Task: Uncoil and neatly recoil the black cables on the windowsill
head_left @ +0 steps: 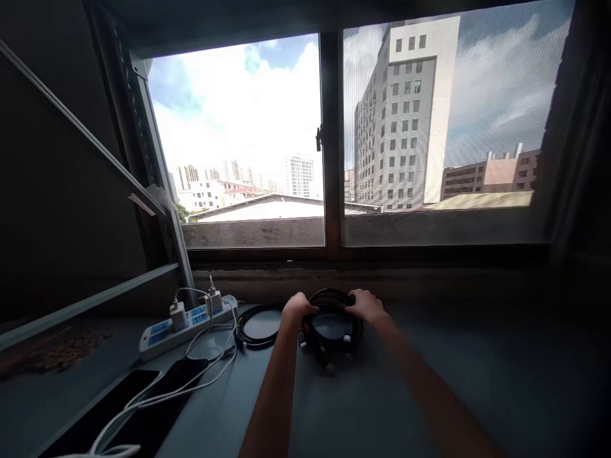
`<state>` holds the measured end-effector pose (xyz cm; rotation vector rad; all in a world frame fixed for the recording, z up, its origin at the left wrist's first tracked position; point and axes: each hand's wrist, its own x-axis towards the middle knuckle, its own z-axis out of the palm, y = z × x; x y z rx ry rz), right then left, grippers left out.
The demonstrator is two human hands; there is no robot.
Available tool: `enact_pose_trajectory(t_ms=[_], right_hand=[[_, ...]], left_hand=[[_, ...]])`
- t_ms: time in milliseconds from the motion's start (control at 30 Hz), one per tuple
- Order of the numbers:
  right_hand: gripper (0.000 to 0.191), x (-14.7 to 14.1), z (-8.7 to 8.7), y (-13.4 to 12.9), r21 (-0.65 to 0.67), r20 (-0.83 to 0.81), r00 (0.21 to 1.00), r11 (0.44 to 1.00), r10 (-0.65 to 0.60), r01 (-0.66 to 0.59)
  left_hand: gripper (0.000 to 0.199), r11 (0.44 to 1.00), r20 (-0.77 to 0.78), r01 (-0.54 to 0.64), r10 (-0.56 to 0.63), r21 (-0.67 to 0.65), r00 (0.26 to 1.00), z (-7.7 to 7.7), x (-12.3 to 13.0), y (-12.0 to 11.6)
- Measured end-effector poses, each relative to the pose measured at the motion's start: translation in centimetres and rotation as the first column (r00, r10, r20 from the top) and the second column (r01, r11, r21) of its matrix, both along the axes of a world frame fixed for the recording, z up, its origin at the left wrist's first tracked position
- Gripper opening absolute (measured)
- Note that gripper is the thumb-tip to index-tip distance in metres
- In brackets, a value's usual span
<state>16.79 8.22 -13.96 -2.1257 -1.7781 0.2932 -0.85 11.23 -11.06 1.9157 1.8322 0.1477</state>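
Observation:
A coiled bundle of black cables (330,294) with several light-coloured plug ends lies on the table just below the window. My left hand (298,306) grips the left side of the coil, thumb reaching inward over it. On the opposite side, my right hand (366,305) has its fingers closed around the coil's upper right edge. Both sets of fingertips are partly hidden behind the cables. Left of my left hand rests a second black cable coil (258,346), flat on the table and apart from the held bundle.
A white power strip (191,326) with two white chargers stands at the left. White cords (167,397) trail from it across dark flat devices (143,413). A metal shelf frame (160,146) rises at the left, and a sliding window (331,146) spans the back.

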Motion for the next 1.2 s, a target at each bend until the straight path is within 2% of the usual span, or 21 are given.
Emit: enact_pose_trajectory(t_ms=[133,300,400,567,633,733,900,1033,1200], right_hand=[[0.029,-0.6,-0.3,0.1,0.065,0.024,0.999,0.998,-0.026,0.025],[0.030,-0.5,-0.3,0.3,0.199,-0.012,1.000,0.980,-0.017,0.019],[0.026,-0.5,-0.7,0.4,0.230,-0.048,0.999,0.973,0.015,-0.004],[0.024,-0.9,-2.5,0.9,0.205,-0.107,0.993,0.979,0.042,-0.019],[0.024,-0.9,-3.1,1.1,0.188,-0.122,0.991,0.982,0.046,-0.023],[0.022,-0.8,-3.7,1.5,0.183,-0.142,0.988,0.982,0.061,-0.034],[0.024,-0.3,-4.3,2.1,0.208,-0.243,0.963,0.976,0.120,-0.069],[0.024,0.1,-4.7,2.5,0.249,-0.330,0.929,0.965,0.167,-0.085],[0.023,0.8,-5.2,3.1,0.290,-0.407,0.898,0.956,0.168,-0.047]], left_hand=[[0.048,0.993,-0.084,-0.060,0.068,0.099,0.994,-1.0,-0.1,0.0],[0.058,0.988,-0.143,-0.044,0.066,0.147,0.988,-2.1,-0.1,0.3],[0.057,0.975,-0.166,-0.026,0.064,0.221,0.984,-2.5,0.1,0.7],[0.050,0.945,-0.181,-0.026,0.089,0.327,0.979,-3.8,1.0,1.0],[0.044,0.920,-0.176,0.009,0.065,0.392,0.982,-4.2,1.3,1.0],[0.042,0.868,-0.184,0.119,-0.032,0.482,0.982,-4.6,1.8,1.1],[0.036,0.842,-0.206,0.269,-0.193,0.467,0.959,-5.7,2.5,1.3],[0.038,0.844,-0.175,0.262,-0.202,0.467,0.964,-6.2,2.5,1.5],[0.038,0.848,-0.126,0.226,-0.189,0.480,0.974,-6.0,2.3,1.5]])
